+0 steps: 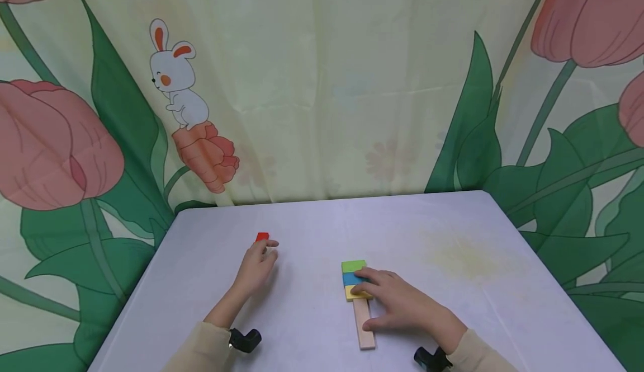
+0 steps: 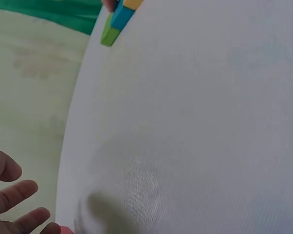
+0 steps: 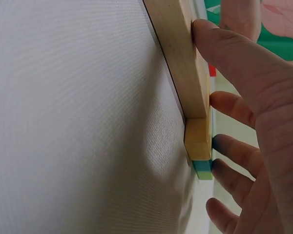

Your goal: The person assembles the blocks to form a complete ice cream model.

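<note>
In the head view, a row of green (image 1: 354,266), blue (image 1: 351,279) and yellow blocks (image 1: 349,293) lies end to end on the table. A plain wooden strip (image 1: 363,330) runs from the yellow block toward the near edge. My right hand (image 1: 405,304) rests over this row, with fingertips on the blue and yellow blocks and the thumb touching the strip; in the right wrist view its fingers are spread. Farther left, my left hand (image 1: 255,269) reaches over a red block (image 1: 263,236), which it partly hides. The left wrist view shows those fingers apart, gripping nothing.
A white cloth covers the table (image 1: 307,305), with a faint yellowish stain (image 1: 468,257) at the right. Behind the far edge hangs a curtain (image 1: 322,81) printed with tulips and a rabbit. Dark wrist cameras (image 1: 245,340) sit at both sleeves.
</note>
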Motion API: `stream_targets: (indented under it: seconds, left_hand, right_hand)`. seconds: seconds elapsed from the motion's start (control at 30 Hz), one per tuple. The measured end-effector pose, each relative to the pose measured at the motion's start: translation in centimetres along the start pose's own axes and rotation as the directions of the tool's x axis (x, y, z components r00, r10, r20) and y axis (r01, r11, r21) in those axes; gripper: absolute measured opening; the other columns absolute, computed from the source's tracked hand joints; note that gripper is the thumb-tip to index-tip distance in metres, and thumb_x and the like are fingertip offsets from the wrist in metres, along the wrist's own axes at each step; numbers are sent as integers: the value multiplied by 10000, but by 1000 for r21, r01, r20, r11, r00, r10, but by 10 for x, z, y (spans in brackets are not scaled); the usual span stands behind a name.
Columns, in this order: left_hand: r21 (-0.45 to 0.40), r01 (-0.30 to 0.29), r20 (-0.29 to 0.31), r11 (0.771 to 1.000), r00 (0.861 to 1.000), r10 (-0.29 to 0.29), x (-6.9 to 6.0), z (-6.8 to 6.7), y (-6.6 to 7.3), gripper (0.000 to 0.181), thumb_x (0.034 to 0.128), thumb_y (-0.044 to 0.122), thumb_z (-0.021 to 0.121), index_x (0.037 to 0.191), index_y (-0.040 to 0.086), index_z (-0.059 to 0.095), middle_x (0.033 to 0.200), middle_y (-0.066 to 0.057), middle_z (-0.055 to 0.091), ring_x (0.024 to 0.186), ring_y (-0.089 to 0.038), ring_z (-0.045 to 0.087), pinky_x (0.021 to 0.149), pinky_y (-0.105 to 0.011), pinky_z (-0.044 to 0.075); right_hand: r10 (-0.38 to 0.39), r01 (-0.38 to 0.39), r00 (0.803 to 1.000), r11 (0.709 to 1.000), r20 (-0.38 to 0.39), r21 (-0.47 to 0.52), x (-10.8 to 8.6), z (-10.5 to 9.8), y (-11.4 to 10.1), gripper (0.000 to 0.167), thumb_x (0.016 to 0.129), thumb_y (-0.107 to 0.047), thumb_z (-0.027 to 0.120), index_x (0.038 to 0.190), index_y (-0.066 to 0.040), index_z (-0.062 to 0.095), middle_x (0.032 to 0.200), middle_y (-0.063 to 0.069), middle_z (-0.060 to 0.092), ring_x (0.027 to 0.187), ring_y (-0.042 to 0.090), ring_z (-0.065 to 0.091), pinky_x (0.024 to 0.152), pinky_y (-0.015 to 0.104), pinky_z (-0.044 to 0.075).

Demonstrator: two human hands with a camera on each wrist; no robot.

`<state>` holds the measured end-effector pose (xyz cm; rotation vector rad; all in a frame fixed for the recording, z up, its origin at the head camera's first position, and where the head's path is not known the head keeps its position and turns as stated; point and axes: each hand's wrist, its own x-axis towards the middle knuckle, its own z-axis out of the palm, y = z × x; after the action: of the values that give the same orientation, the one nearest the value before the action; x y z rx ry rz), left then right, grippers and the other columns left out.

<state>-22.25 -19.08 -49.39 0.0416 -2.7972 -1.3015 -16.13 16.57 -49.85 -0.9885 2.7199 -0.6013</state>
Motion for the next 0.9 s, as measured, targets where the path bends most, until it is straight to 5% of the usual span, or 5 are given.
stream_targets:
  seconds: [0.13, 0.37, 0.9]
  left_hand:
    - [42, 29, -79, 999, 997, -26, 8, -6, -9, 292, 989, 146, 572, 1216, 1, 686, 1166, -192, 642, 1034, -312, 558, 889, -447, 492]
    - [98, 111, -177, 989, 980, -93, 16, -10, -22, 309, 968, 154, 613, 1226, -5, 674, 1202, -218, 638, 1104, -375, 568, 871, -477, 526]
    - [169, 178, -203, 969, 969, -142, 24, -9, -30, 336, 946, 164, 670, 1251, 23, 658, 1210, -204, 655, 1069, -363, 584, 864, -488, 556]
  right_hand:
    - [-6, 6, 1000, 1000, -7, -5, -2, 0, -1, 640, 838, -678, 735, 1365, -336, 613, 1604, -1, 416, 1422, 298, 463, 1128, 576, 404]
    - [-15, 15, 1000, 1000, -11, -4, -2, -1, -3, 635, 846, -666, 734, 1375, -338, 603, 1611, -9, 404, 1415, 278, 472, 1116, 559, 416]
    - [-39, 38, 999, 999, -33, -33, -2, 3, 1, 639, 845, -713, 698, 1365, -353, 605, 1602, -18, 409, 1398, 226, 491, 1053, 467, 452]
